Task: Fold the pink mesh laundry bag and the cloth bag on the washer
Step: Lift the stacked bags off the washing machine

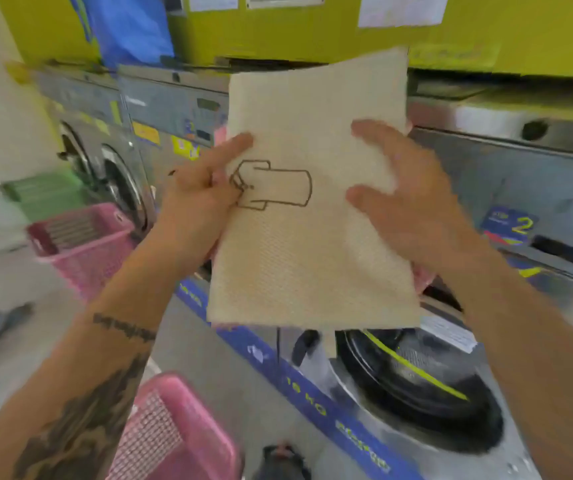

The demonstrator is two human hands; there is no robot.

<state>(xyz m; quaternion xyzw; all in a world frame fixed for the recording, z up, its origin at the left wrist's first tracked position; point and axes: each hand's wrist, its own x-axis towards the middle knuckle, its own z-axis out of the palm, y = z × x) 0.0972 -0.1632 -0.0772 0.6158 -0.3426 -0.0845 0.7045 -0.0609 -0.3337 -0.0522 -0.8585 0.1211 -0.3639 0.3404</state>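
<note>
Cloth bag [312, 244] hides most of the pink mesh [423, 276].

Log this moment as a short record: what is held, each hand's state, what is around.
held: beige cloth bag with a shirt outline, up in the air in front of the washer
left hand: grips the bag's left edge
right hand: fingers spread, on the bag's right side
pink: a bit of pink shows behind the bag's right edge
floor: two pink baskets, left
</note>
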